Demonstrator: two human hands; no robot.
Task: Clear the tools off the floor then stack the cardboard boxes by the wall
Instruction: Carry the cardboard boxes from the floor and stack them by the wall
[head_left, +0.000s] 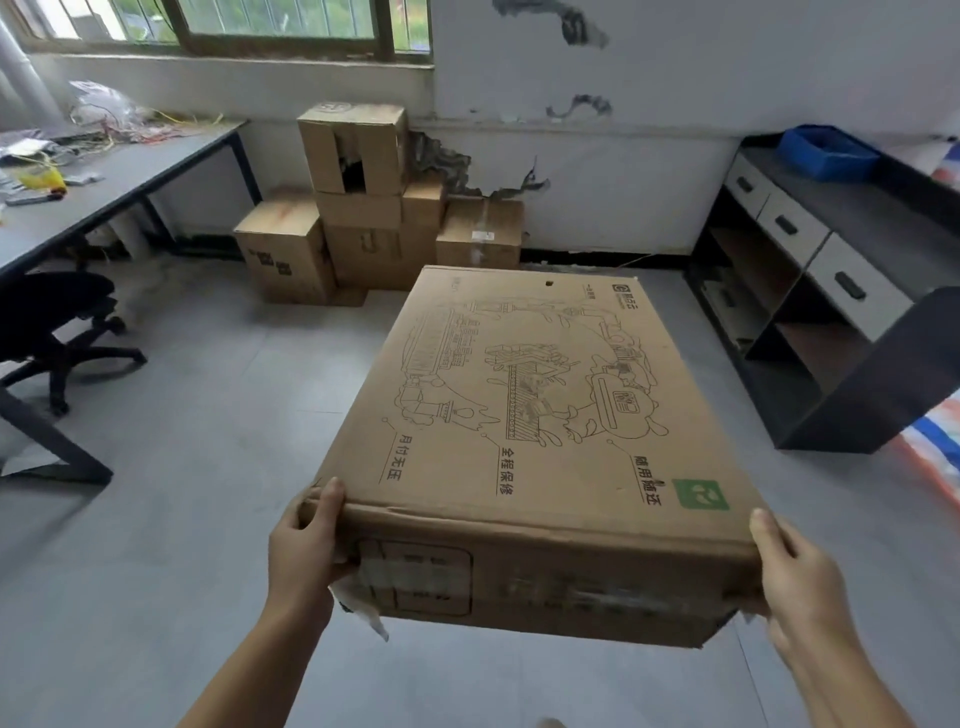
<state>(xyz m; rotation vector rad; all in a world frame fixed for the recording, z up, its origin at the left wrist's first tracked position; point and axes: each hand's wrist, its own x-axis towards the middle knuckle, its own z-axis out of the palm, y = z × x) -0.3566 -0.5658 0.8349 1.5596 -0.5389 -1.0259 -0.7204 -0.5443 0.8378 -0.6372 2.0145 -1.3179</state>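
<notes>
I carry a large flat cardboard box (524, 415) with line drawings and a green label on its top, held level above the floor. My left hand (306, 545) grips its near left corner, thumb on top. At the near right corner my right hand (795, 571) grips it the same way. Ahead, against the far wall, stands a pile of several cardboard boxes (363, 234); the topmost one (353, 148) has a torn hole in its front. A low box (480, 234) sits at the pile's right side.
A dark desk (119, 182) strewn with wires and small tools runs along the left. A black office chair (57, 322) stands beside it. On the right is a dark shelf unit with grey drawers (810, 270), a blue bin (826, 153) on top. Grey floor lies between.
</notes>
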